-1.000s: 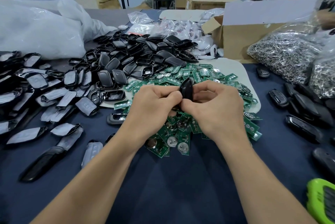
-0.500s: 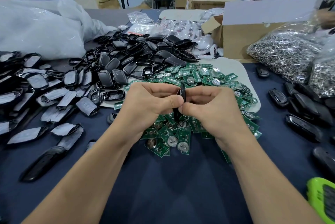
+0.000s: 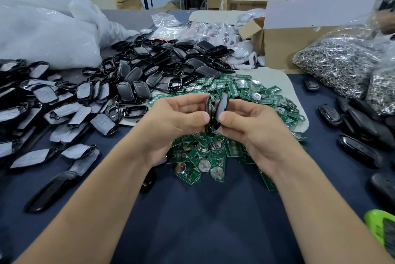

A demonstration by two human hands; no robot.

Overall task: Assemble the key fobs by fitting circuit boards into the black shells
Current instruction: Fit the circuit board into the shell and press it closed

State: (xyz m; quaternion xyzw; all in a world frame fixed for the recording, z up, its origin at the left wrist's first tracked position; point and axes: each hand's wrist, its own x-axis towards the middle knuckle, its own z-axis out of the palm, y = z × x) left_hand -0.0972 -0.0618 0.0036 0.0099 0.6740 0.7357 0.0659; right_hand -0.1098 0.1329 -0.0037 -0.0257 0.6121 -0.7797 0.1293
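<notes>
Left hand (image 3: pixel 173 122) pinches one shell half (image 3: pixel 208 110); right hand (image 3: pixel 254 131) pinches the other half (image 3: pixel 222 103). Halves touch at 6 o'clock, gape at 12, held above the circuit board pile (image 3: pixel 213 157). Risk: skewed edges at closure may jam or spill parts.

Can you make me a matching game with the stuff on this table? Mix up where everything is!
Things
1. green circuit boards
2. metal rings
3. big white bag
4. loose black shells

Places
A. far left, at the back
B. in a clear bag on the right
C. heaped in the middle, at the front
D. piled behind the green heap

Pairs: 1-C, 2-B, 3-A, 4-D
</notes>
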